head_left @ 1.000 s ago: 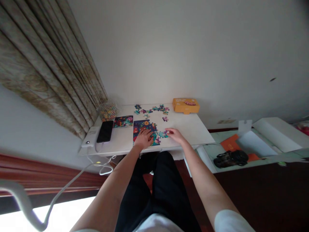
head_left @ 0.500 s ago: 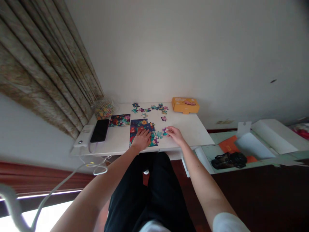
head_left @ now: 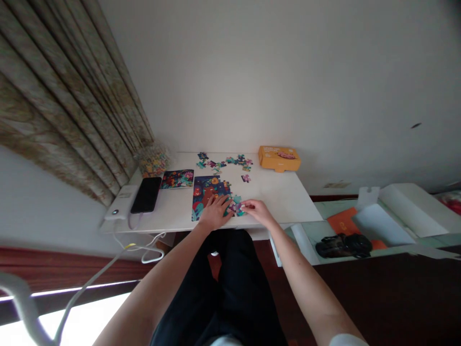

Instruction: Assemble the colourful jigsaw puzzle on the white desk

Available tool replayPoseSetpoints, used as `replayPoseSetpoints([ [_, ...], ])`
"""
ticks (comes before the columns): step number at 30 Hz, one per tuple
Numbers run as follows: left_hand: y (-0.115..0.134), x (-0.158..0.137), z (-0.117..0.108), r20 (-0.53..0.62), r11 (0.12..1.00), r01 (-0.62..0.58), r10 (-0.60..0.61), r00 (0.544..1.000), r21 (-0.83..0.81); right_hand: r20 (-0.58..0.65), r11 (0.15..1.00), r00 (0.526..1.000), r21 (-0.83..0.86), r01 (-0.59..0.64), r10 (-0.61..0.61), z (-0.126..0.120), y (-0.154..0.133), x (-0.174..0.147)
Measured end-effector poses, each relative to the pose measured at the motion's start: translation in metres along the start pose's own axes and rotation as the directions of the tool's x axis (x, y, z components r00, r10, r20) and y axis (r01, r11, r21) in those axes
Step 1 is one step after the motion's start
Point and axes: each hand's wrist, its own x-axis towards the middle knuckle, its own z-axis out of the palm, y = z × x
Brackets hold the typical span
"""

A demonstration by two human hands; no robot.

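Observation:
A partly joined jigsaw puzzle (head_left: 205, 187) with a dark, colourful picture lies near the front edge of the white table. My left hand (head_left: 215, 212) rests flat on its lower part with the fingers spread, covering some of it. At the puzzle's lower right edge, my right hand (head_left: 257, 211) pinches a small purple and teal puzzle piece (head_left: 240, 209) between thumb and fingers. Whether that piece is joined to its neighbours I cannot tell. Farther back, several loose puzzle pieces (head_left: 239, 160) lie scattered, and a single pink piece (head_left: 246, 178) lies apart from them.
Left of the puzzle are a picture card (head_left: 177, 179), a black phone (head_left: 146, 195) with a cable, a white box (head_left: 120, 204) and a clear bag (head_left: 154, 161) of colourful bits. A yellow box (head_left: 279, 158) stands at the back right. A camera (head_left: 344, 245) sits on the lower shelf.
My right hand has moved left and toward me with the piece, up to the puzzle's lower right edge. My left hand has shifted slightly right and down on the puzzle.

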Motion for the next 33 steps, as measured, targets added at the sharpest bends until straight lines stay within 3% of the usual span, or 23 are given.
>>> replayPoseSetpoints([
  [5, 0.004, -0.007, -0.008, -0.045, 0.997, -0.063, 0.062, 0.997, -0.032, -0.059, 0.952, 0.985, -0.272, 0.141, -0.163, 0.009, 0.0, -0.007],
  [10, 0.007, -0.009, -0.015, -0.053, 0.992, -0.115, 0.112, 0.992, -0.057, -0.078, 0.915, 0.968, -0.351, 0.198, -0.239, 0.011, -0.004, -0.01],
  [15, 0.007, -0.007, -0.013, -0.047, 0.993, -0.111, 0.108, 0.993, -0.05, 0.054, 0.809, 0.929, -0.474, 0.347, -0.366, 0.011, -0.014, -0.016],
  [20, 0.007, -0.007, -0.01, -0.074, 0.994, -0.105, 0.102, 0.992, -0.04, 0.088, 0.758, 0.922, -0.542, 0.362, -0.378, 0.012, -0.019, -0.018],
  [33, 0.003, -0.011, -0.006, -0.08, 0.993, -0.117, 0.115, 0.99, -0.022, 0.054, 0.748, 0.932, -0.581, 0.321, -0.359, 0.016, -0.013, -0.021],
])
